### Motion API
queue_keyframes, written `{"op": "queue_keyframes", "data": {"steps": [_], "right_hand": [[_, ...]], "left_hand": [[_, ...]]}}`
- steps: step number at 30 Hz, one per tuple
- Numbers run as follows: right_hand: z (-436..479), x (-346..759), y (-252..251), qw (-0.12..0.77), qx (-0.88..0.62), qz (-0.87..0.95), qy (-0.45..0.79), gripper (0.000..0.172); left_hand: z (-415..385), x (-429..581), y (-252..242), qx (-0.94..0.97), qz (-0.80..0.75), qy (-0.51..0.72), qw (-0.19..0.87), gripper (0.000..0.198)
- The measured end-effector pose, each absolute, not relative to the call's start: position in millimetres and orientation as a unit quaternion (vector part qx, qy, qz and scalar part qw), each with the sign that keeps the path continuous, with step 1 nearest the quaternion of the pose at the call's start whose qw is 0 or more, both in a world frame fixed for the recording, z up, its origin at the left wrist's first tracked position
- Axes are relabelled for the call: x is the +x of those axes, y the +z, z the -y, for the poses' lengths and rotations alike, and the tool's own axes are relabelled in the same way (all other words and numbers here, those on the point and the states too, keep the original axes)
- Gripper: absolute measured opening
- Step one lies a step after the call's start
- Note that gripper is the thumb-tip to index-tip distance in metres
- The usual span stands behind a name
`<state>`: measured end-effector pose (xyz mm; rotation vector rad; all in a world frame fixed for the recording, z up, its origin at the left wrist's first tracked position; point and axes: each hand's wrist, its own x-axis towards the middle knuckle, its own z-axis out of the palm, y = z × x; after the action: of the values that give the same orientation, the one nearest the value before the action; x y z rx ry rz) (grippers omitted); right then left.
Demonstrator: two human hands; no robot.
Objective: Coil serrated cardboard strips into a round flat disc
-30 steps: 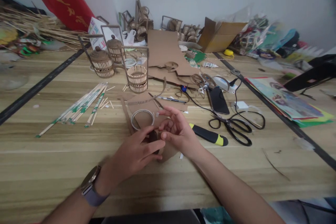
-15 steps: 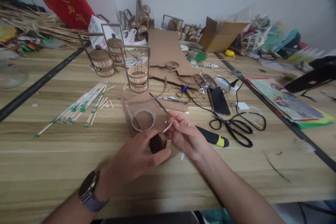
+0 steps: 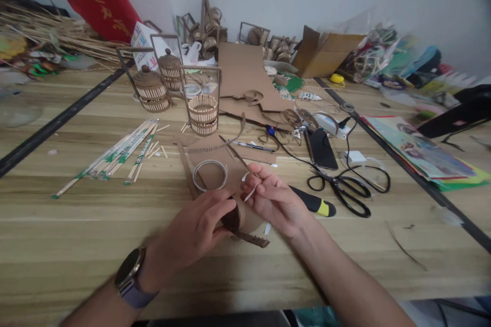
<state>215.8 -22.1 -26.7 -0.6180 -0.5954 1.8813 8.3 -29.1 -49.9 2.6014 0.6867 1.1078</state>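
We see the left hand (image 3: pixel 205 217) reaching in back upward, thumb and fingers curled around a brown cardboard roll (image 3: pixel 235 217) at the near middle of the wooden table (image 3: pixel 95 235). The right hand (image 3: pixel 275 199), palm turned toward it, pinches a thin white strip (image 3: pixel 251 193) just beside the roll. A ridged tail (image 3: pixel 253 238) extends rightward beneath. We cannot make out the roll's left side, covered by fingers; both forearms are cut off below.

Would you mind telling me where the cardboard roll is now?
In the head view, the cardboard roll is just below the middle, held by the left hand, with the right hand to its right and the white ring beyond it.
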Motion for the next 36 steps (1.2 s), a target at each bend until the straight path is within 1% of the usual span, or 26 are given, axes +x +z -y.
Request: {"op": "queue_keyframes", "data": {"steps": [2,6,11,16,21,23,28,33,36], "right_hand": [[23.2,216.4,-25.2,0.494,-0.256,0.260,0.789,0.038],[23.4,215.9,-23.4,0.474,-0.257,0.274,0.796,0.035],[22.5,214.2,-25.4,0.454,-0.266,0.267,0.807,0.034],[23.0,212.6,-26.7,0.458,-0.269,0.258,0.807,0.034],[23.8,211.0,-27.3,0.466,-0.283,0.239,0.804,0.034],[24.2,210.5,-27.8,0.468,-0.290,0.234,0.801,0.034],[24.9,209.1,-27.5,0.472,-0.303,0.226,0.796,0.033],[25.5,208.4,-26.6,0.474,-0.307,0.224,0.794,0.032],[26.0,207.9,-26.8,0.477,-0.310,0.221,0.792,0.031]], "left_hand": [[28.2,8.1,-52.8,0.889,-0.239,0.373,0.117,0.039],[27.8,7.7,-55.2,0.893,-0.249,0.356,0.118,0.035],[27.8,8.9,-52.0,0.897,-0.243,0.355,0.105,0.039],[28.3,10.7,-47.0,0.907,-0.261,0.316,0.101,0.032],[27.9,9.2,-50.0,0.909,-0.244,0.323,0.097,0.025],[27.8,8.3,-51.5,0.910,-0.244,0.320,0.099,0.025],[28.1,7.5,-52.9,0.915,-0.248,0.305,0.085,0.033],[27.7,7.2,-53.5,0.920,-0.242,0.298,0.076,0.026],[27.6,6.1,-54.8,0.921,-0.232,0.304,0.071,0.027]]}}
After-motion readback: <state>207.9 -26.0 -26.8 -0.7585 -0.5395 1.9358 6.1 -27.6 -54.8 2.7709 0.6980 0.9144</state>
